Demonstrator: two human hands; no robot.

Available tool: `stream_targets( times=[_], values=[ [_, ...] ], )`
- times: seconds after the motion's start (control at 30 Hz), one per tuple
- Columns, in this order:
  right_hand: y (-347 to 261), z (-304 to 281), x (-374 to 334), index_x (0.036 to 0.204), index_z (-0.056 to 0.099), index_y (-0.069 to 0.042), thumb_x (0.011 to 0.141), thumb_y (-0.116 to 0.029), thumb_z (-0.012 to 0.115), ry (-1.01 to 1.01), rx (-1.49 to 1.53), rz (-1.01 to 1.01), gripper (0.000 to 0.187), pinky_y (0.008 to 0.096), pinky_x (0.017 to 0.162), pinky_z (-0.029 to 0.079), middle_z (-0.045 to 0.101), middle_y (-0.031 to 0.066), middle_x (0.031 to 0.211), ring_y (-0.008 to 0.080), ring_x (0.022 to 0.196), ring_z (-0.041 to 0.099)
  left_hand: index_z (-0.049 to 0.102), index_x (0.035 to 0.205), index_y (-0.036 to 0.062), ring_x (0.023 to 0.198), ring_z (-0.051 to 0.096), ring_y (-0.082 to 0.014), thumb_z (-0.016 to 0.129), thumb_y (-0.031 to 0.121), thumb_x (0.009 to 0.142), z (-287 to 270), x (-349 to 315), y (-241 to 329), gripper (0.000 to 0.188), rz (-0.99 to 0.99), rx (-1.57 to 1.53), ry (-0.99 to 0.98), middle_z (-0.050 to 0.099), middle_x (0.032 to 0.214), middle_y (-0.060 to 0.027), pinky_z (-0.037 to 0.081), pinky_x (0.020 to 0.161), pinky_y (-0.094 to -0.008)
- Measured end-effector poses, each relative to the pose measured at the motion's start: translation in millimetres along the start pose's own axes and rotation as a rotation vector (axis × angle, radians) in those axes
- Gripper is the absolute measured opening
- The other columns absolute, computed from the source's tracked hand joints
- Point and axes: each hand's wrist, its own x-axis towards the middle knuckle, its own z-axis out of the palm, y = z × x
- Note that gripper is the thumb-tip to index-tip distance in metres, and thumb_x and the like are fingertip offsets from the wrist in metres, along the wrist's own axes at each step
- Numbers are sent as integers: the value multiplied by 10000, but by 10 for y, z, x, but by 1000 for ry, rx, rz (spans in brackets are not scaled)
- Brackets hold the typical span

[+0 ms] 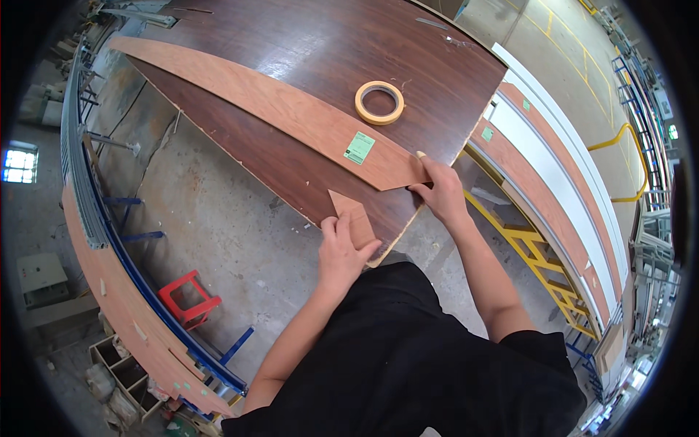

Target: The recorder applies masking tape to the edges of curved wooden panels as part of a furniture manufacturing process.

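A long, thin wooden panel (284, 105) with an angled near end lies across the dark wood-grain table (313, 44). A green label (360, 148) is stuck on it. My right hand (444, 189) grips the panel's near end by the table's right edge, thumb below and fingers on top. My left hand (341, 251) holds a small, pointed piece of brown board (357, 218) at the table's near corner, its fingers on the piece's left side and the thumb at its lower end. Beyond the panel lies a roll of yellow masking tape (379, 103).
On the right, a yellow metal frame (535, 251) bears long white and wood-coloured panels (561, 146). A red plastic stool (189, 298) stands on the concrete floor at left. Beyond it, a blue-framed rack (156, 302) carries more long boards. Scraps lie at the table's far right.
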Motion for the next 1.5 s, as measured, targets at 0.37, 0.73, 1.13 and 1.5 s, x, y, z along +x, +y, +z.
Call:
stream_targets(
  times=[0.37,0.73,1.13,1.5],
  values=[
    [-90,424,313,1281,565,-45,719,-171,804,-328,318,-28,623,390,817,508,666,178,1013,333,915,633,476,1289,5,1089,508,-404,843,408,630,559,105,65,855,141,181,123,457,1215,-195,439,927,-528],
    [-11,551,351,1267,594,-37,729,-155,807,-351,428,-7,591,329,770,524,667,162,1044,252,858,646,411,1328,14,1263,382,-485,834,425,646,775,172,2,901,101,65,297,341,1393,-269,340,1049,-585],
    [2,627,318,1264,600,-48,719,-148,817,-335,402,-14,595,328,765,522,652,145,989,252,861,641,404,1331,20,1282,381,-465,840,415,650,769,173,-58,900,86,29,290,327,1420,-279,335,1068,-574],
    [-44,643,331,1262,600,-45,723,-148,818,-330,403,-9,590,327,774,520,649,144,982,251,866,642,414,1322,24,1254,413,-458,848,439,624,685,190,-111,921,100,6,316,344,1409,-264,362,1050,-563]
  ],
)
